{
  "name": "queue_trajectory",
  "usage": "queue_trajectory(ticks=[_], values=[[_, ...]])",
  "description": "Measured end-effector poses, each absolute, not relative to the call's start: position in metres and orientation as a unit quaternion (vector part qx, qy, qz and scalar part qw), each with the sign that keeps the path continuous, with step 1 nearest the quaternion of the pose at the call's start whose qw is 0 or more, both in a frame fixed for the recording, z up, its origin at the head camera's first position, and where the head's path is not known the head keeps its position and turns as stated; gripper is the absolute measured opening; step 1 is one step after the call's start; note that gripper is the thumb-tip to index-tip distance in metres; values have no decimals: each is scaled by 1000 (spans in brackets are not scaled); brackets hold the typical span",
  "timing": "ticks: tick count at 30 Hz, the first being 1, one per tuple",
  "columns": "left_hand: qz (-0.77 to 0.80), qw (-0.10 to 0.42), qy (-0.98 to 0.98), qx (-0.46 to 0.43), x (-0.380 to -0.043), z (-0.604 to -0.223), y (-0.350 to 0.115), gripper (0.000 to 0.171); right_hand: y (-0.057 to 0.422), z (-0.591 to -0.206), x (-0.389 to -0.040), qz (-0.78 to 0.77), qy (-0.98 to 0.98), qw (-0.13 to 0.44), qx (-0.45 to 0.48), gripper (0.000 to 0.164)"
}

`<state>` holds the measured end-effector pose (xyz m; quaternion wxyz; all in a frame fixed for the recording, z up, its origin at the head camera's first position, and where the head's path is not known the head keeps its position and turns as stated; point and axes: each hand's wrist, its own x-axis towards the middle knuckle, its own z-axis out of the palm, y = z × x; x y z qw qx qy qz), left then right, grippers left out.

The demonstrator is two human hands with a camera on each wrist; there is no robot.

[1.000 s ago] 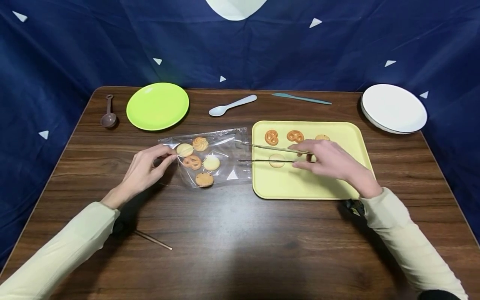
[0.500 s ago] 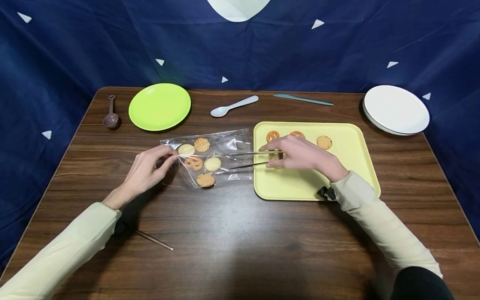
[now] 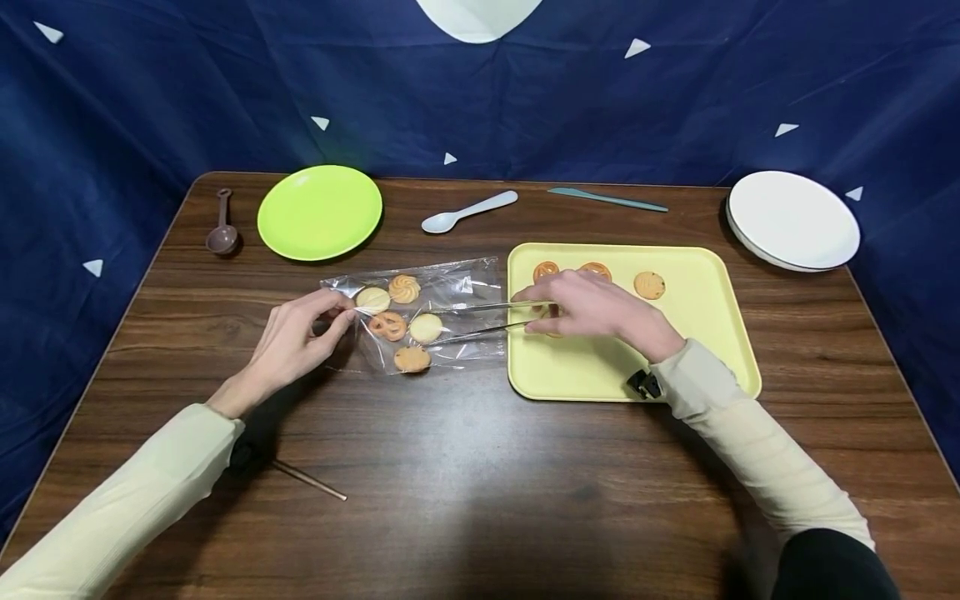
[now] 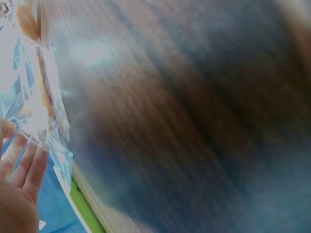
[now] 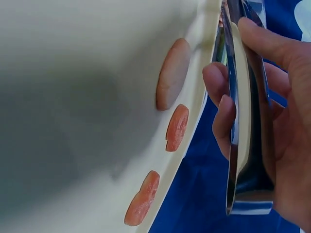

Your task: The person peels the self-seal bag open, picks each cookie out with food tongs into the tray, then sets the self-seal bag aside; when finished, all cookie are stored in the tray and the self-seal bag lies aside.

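My left hand (image 3: pixel 300 333) pinches the left end of a clear plastic bag (image 3: pixel 468 354) lying flat on the table. Inside the bag are several cookies: a swirl cookie (image 3: pixel 404 289), a pretzel cookie (image 3: pixel 387 326), pale round cookies (image 3: pixel 426 327) and a speckled one (image 3: pixel 412 359). My right hand (image 3: pixel 592 307) grips metal tongs (image 5: pixel 257 145), their two arms spread apart and their tips reaching left over the bag's right part, near the pale round cookie. Below that hand lies a yellow tray (image 3: pixel 637 383) with pretzel cookies (image 3: pixel 596 269) and a speckled round cookie (image 3: pixel 649 285); another cookie is mostly hidden beneath the fingers.
Along the back stand a brown measuring spoon (image 3: pixel 222 240), a green plate (image 3: pixel 320 213), a pale blue spoon (image 3: pixel 468 212), a teal knife (image 3: pixel 607 199) and a white dish (image 3: pixel 793 220). A thin brown rod (image 3: pixel 309 480) shows beside the left sleeve.
The right hand has moved left across the tray, bringing the tongs' tips farther over the bag toward the cookies. The speckled round cookie on the tray is now uncovered. The left hand keeps its place.
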<state>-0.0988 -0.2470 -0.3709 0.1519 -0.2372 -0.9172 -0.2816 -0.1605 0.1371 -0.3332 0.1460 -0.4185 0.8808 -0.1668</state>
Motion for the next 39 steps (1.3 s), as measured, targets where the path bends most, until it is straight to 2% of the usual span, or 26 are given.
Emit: queue_trajectory(ticks=[8,19,31,39], values=[[-283,152,-917,-235,-99,-371,-247,10,138,-336,-156,-153,883,88,-434,40],[-281,153,-917,-238,-101,-370,-245,9,159,-331,-152,-170,889,82,-418,41],[-275,144,-922,-230,-100,-369,-246,8,218,-328,-134,-200,905,22,-375,36],[-274,142,-923,-229,-98,-369,-247,8,273,-322,-107,-190,927,-19,-322,33]])
